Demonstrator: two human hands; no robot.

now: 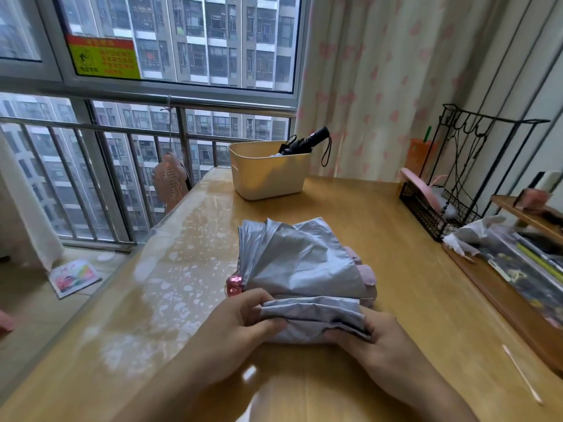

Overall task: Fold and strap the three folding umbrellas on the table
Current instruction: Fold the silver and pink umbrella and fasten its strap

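Note:
A folding umbrella with silver-grey inner fabric (298, 263) lies crumpled in the middle of the wooden table (396, 245). Its pink outer side shows at the right edge and a shiny pink knob (234, 286) sticks out on the left. My left hand (243, 324) pinches the near folds from the left. My right hand (374, 336) grips the same folds from the right. A black folded umbrella (307, 141) stands in a cream plastic bin (268, 175) at the far side of the table, its wrist strap hanging over the rim.
A black wire rack (451, 193) with pink items stands at the right. A wooden tray (518, 287) with tissues and papers fills the right edge. A thin stick (521, 373) lies near it. A window railing (106, 166) runs along the left; a booklet (74, 277) lies on the floor.

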